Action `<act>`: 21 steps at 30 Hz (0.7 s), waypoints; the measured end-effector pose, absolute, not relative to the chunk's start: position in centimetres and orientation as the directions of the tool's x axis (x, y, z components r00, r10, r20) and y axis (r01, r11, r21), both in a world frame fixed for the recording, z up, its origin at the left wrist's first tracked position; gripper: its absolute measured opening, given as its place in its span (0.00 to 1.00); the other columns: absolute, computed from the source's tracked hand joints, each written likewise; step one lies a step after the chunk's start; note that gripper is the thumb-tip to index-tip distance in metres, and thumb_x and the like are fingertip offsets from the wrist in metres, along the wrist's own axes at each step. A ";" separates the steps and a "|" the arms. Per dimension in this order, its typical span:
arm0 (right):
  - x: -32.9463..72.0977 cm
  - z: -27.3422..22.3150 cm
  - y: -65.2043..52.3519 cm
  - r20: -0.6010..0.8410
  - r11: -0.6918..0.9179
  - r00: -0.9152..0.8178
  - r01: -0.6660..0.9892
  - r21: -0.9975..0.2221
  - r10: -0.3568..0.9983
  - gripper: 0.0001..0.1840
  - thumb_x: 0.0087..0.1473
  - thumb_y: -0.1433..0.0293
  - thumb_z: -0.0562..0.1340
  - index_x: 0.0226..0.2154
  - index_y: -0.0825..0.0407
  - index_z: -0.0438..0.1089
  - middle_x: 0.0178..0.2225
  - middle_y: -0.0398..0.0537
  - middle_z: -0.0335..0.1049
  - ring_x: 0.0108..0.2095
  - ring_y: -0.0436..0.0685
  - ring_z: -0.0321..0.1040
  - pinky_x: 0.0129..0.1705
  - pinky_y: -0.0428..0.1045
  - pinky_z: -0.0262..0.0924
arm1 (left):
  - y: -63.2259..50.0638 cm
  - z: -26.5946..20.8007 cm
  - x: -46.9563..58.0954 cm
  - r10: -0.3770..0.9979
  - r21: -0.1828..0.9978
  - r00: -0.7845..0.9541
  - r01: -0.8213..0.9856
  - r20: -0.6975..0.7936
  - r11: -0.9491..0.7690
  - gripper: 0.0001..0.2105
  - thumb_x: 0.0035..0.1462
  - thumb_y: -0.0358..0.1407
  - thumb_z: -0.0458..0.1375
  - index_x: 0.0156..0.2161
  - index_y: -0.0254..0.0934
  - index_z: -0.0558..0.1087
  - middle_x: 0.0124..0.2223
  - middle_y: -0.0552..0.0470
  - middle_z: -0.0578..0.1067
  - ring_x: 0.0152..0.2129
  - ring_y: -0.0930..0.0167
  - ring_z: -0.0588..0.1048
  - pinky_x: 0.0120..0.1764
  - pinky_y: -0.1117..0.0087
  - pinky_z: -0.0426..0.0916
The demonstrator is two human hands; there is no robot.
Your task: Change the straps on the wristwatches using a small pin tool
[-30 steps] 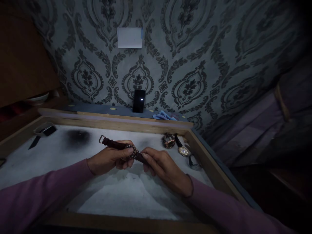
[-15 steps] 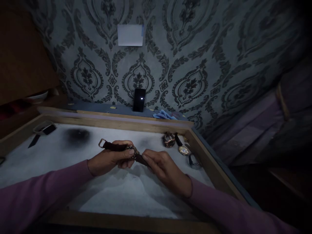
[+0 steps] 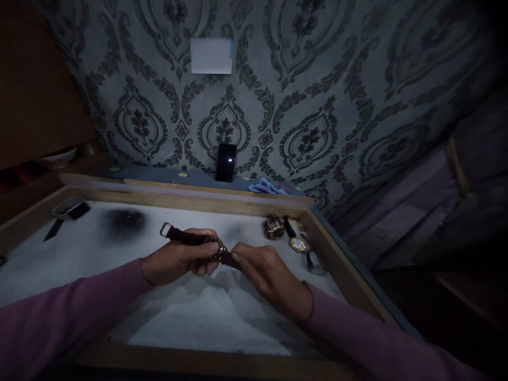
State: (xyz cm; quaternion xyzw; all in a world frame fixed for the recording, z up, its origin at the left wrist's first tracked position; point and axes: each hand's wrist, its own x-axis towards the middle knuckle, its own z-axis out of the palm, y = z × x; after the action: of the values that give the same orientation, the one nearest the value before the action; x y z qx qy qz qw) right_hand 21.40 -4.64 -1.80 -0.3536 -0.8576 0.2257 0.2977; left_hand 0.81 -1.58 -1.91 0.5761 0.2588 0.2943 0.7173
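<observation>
A wristwatch (image 3: 189,237) with a dark brown strap and a gold-toned case is held between my two hands over a shallow wooden tray (image 3: 198,201) lined in white. My left hand (image 3: 180,259) is closed around its case, the thumb lying across the dial, which is mostly hidden. The strap's buckle end sticks out free to the left. My right hand (image 3: 270,275) pinches the other strap end between thumb and fingers.
In the tray's right corner lie a brown-and-gold watch (image 3: 274,227), a gold-faced watch (image 3: 297,244) and a dark-strapped watch (image 3: 315,261). A square-faced watch (image 3: 77,209) sits at the far left. Behind the tray, a phone (image 3: 226,162) leans against the wall beside a blue cloth (image 3: 265,187).
Both hands keep the same grip on the watch and have hardly moved. The whole view has shifted very slightly.
</observation>
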 end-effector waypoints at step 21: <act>21.7 -1.1 -3.9 0.213 0.443 -0.511 0.385 -0.809 0.833 0.26 0.65 0.52 0.47 0.24 0.52 0.60 0.19 0.39 0.55 0.20 0.49 0.53 0.23 0.45 0.48 | -1.4 -1.2 0.7 0.695 0.956 0.718 -0.219 0.024 0.194 0.11 0.49 0.36 0.66 0.35 0.31 0.71 0.31 0.46 0.77 0.23 0.72 0.75 0.21 0.76 0.59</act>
State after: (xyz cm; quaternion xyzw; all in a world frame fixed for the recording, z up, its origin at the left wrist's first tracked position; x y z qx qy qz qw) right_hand 21.73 -3.89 -1.12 -0.3851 -0.7909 0.3607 0.3100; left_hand 0.68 -1.43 -1.25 0.5549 0.2144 0.3081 0.7424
